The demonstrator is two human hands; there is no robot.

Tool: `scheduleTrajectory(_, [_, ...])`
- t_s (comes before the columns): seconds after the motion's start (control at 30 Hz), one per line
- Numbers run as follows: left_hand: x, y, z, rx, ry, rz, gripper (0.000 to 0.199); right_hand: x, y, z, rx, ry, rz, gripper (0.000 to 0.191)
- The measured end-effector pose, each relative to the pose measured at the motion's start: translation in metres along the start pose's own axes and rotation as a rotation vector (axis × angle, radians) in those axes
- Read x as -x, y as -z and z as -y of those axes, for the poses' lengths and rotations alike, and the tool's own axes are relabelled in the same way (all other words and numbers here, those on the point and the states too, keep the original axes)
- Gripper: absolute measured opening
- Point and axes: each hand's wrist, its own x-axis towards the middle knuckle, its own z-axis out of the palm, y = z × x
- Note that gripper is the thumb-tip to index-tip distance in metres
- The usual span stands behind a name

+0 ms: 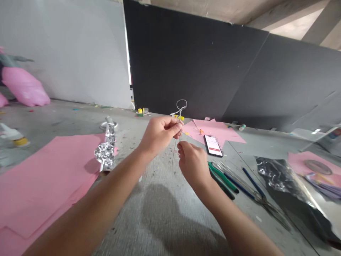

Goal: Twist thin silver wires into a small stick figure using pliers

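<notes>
A thin silver wire [180,113] stands upright in front of me, twisted along its stem, with a round loop at the top and a short twisted arm pointing left. My left hand [163,134] pinches the stem just below that arm. Lower down, my right hand [192,159] is closed on a strand of the same wire, its fingertips pressed together. Another loose wire end hangs down between the hands. Both hands are raised over the grey table [160,220].
Pink paper [48,177] and a crumpled foil roll [106,153] lie left. On the right are a phone [213,145], green-handled pliers [223,177], a blue-handled tool [253,185], loose wires and black plastic [277,174]. A dark panel [191,60] stands behind.
</notes>
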Motion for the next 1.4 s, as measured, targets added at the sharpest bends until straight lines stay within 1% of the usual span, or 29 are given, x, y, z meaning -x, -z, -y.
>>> scheduleTrajectory(0.07, [-0.002,0.006,0.000,0.016,0.053,0.095,0.014,-0.001,0.001,-0.002,0.022,0.025,0.006,0.029])
scheduleTrajectory(0.13, [-0.003,0.013,-0.001,0.001,0.090,0.154,0.021,-0.002,0.002,-0.003,0.045,0.055,0.011,0.028])
scheduleTrajectory(0.2, [-0.005,0.018,-0.002,-0.054,0.107,0.145,0.025,-0.003,0.004,-0.003,0.063,0.085,0.015,0.026])
scheduleTrajectory(0.3, [-0.006,0.022,-0.005,-0.098,0.111,0.094,0.020,-0.004,0.007,-0.002,0.010,0.141,-0.004,0.022])
scheduleTrajectory(0.37, [-0.006,0.026,-0.006,-0.032,0.127,0.073,0.020,-0.005,0.008,-0.002,-0.090,0.183,-0.062,0.020])
scheduleTrajectory(0.43, [-0.006,0.030,-0.006,0.058,0.139,0.071,0.021,-0.006,0.010,-0.002,-0.198,0.194,-0.129,0.020])
scheduleTrajectory(0.5, [-0.006,0.035,-0.006,0.069,0.132,0.105,0.022,-0.008,0.013,-0.002,-0.271,0.144,-0.159,0.020])
scheduleTrajectory(0.63, [-0.006,0.041,-0.007,-0.121,0.056,0.203,0.026,-0.011,0.020,-0.005,-0.392,-0.015,-0.137,0.021])
scheduleTrajectory(0.7, [-0.007,0.042,-0.009,-0.172,0.022,0.198,0.024,-0.012,0.023,-0.006,-0.462,-0.047,-0.108,0.021])
scheduleTrajectory(0.83, [-0.009,0.041,-0.012,-0.305,-0.033,0.163,0.019,-0.014,0.027,-0.007,-0.645,-0.059,-0.053,0.018])
scheduleTrajectory(0.93, [-0.008,0.041,-0.015,-0.391,-0.094,0.151,0.010,-0.015,0.030,-0.005,-0.775,-0.122,-0.017,0.016])
scheduleTrajectory(0.97, [-0.008,0.041,-0.016,-0.419,-0.124,0.146,0.007,-0.015,0.031,-0.004,-0.769,-0.140,-0.015,0.016])
scheduleTrajectory(1.03, [-0.006,0.039,-0.015,-0.486,-0.195,0.140,0.004,-0.014,0.033,-0.004,-0.662,-0.140,-0.044,0.016])
scheduleTrajectory(1.13, [-0.005,0.035,-0.013,-0.533,-0.272,0.128,0.004,-0.011,0.032,-0.006,-0.421,-0.063,-0.141,0.017])
scheduleTrajectory(1.2, [-0.004,0.032,-0.012,-0.512,-0.276,0.116,0.006,-0.009,0.029,-0.009,-0.287,0.007,-0.233,0.019])
scheduleTrajectory(1.27, [-0.004,0.030,-0.011,-0.470,-0.251,0.108,0.007,-0.007,0.026,-0.012,-0.180,0.090,-0.324,0.021])
scheduleTrajectory(1.33, [-0.003,0.028,-0.011,-0.424,-0.221,0.096,0.009,-0.005,0.024,-0.015,-0.100,0.175,-0.381,0.023])
scheduleTrajectory(1.4, [-0.003,0.027,-0.011,-0.381,-0.203,0.084,0.014,-0.004,0.023,-0.017,-0.066,0.226,-0.410,0.025])
